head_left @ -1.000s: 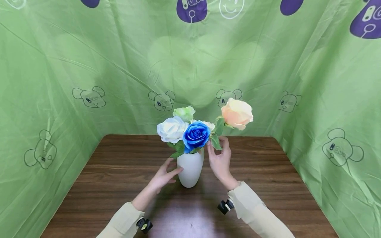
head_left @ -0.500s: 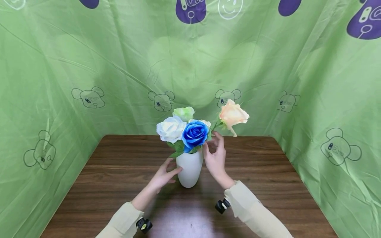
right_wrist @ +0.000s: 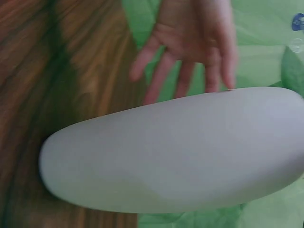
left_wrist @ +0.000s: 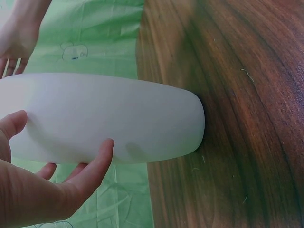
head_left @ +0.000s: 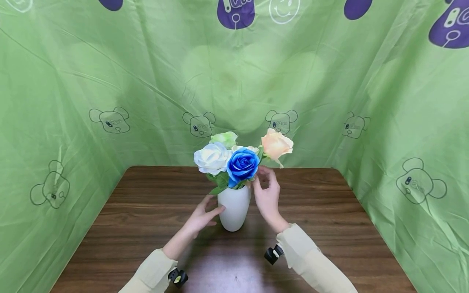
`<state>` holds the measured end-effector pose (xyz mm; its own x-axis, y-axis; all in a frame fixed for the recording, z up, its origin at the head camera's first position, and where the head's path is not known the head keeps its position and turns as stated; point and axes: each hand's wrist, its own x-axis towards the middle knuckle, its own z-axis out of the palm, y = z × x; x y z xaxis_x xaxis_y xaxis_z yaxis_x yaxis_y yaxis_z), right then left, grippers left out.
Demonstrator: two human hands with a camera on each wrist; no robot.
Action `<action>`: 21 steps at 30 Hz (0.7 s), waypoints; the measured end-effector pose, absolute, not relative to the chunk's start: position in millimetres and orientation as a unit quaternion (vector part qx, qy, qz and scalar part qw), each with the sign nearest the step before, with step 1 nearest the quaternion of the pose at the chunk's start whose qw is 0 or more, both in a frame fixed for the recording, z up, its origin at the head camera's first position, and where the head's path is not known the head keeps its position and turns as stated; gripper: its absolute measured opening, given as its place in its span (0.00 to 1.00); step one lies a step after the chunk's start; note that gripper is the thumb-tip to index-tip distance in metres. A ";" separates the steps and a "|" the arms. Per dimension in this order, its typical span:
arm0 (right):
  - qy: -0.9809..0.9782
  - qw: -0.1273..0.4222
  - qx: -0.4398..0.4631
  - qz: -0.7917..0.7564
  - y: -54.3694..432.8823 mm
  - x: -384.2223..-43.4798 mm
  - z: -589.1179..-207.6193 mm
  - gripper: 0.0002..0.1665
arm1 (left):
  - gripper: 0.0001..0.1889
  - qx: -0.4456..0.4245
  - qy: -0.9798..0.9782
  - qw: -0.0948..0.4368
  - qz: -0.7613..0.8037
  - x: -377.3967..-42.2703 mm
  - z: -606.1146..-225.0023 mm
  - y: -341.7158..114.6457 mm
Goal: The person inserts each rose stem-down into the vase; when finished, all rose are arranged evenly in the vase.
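Observation:
A white vase (head_left: 233, 209) stands upright on the wooden table, holding a blue rose (head_left: 243, 166), a pale blue-white rose (head_left: 212, 158), a green rose (head_left: 224, 139) and a mostly hidden cream bloom. My left hand (head_left: 199, 217) rests against the vase's left side. Its spread, fairly straight fingers touch the wall in the right wrist view. Right of the vase mouth, my right hand (head_left: 267, 195) seems to pinch the stem of a peach rose (head_left: 277, 144), whose head leans out to the right. The fingertips and lower stem are hidden behind the blue rose.
Brown wooden table (head_left: 146, 211) lies under the vase. A green printed cloth (head_left: 234, 81) encloses the back and both sides. Each wrist wears a small black camera, the right one (head_left: 273, 254) near the vase's front right.
The peach rose has shifted left and slightly down, closer to the other blooms, and turned. My right hand has moved a little left. My left hand and the vase stay put.

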<state>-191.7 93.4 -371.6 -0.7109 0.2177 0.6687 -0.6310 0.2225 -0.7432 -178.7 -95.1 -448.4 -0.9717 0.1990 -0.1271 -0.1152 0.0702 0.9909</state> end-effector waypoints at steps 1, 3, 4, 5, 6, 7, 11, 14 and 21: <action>-0.690 0.354 0.144 0.614 94.2 -192.3 -369.0 0.10 | 0.35 0.029 0.722 0.115 0.681 -178.8 -448.3 -95.0; -0.675 0.362 0.137 0.628 95.3 -193.7 -363.3 0.09 | 0.35 0.029 0.723 0.115 0.681 -178.8 -448.1 -94.8; -0.668 0.363 0.132 0.636 95.6 -194.5 -360.1 0.08 | 0.35 0.029 0.723 0.115 0.681 -178.8 -448.2 -94.7; -0.661 0.364 0.129 0.643 95.6 -195.8 -357.2 0.07 | 0.35 0.029 0.724 0.114 0.680 -178.8 -448.2 -94.6; -0.655 0.364 0.125 0.650 95.5 -196.9 -354.5 0.07 | 0.35 0.029 0.724 0.113 0.680 -178.9 -448.4 -94.5; -0.651 0.362 0.119 0.657 95.3 -197.9 -352.1 0.06 | 0.35 0.029 0.724 0.113 0.680 -178.9 -448.5 -94.4; -0.635 0.344 0.095 0.685 94.3 -199.8 -347.1 0.05 | 0.35 0.030 0.723 0.115 0.681 -179.1 -449.5 -94.2; -0.632 0.338 0.084 0.692 94.1 -198.8 -347.0 0.04 | 0.35 0.029 0.722 0.116 0.682 -179.5 -450.0 -94.3; -0.626 0.319 0.089 0.706 91.0 -197.7 -348.1 0.05 | 0.33 0.036 0.726 0.111 0.678 -180.2 -450.0 -94.4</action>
<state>-197.7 91.0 -348.1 -0.7810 0.3382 0.5250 -0.5615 -0.0123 -0.8274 -180.2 -94.4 -450.0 -0.9727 0.2026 -0.1129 -0.0990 0.0777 0.9921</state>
